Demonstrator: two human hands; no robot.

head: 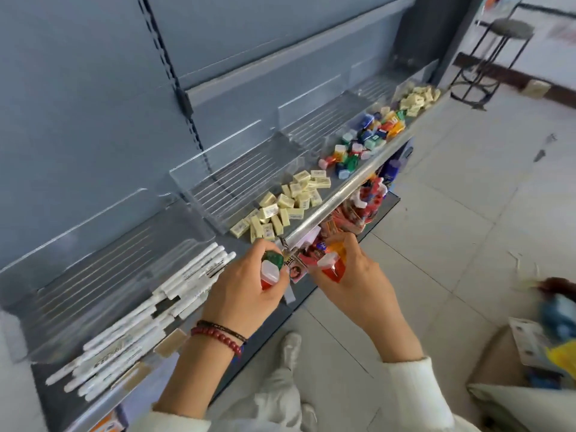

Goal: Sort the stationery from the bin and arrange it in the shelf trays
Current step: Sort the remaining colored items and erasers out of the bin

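My left hand (246,288) grips small pencil sharpeners (270,269), one red with a clear cap and one green, just below the shelf's front rail. My right hand (358,282) holds orange and red sharpeners (335,265) beside it. On the shelf stand clear trays: white pens (149,310) at the left, cream erasers (283,204) in the middle tray, coloured sharpeners (364,138) further right, and more erasers (417,99) at the far right.
The metal shelf rail (336,198) runs diagonally above my hands. Packaged goods (364,204) hang on the shelf below it. A cardboard bin (530,363) with mixed stationery sits at the lower right on the tiled floor. A black stool (495,54) stands far right.
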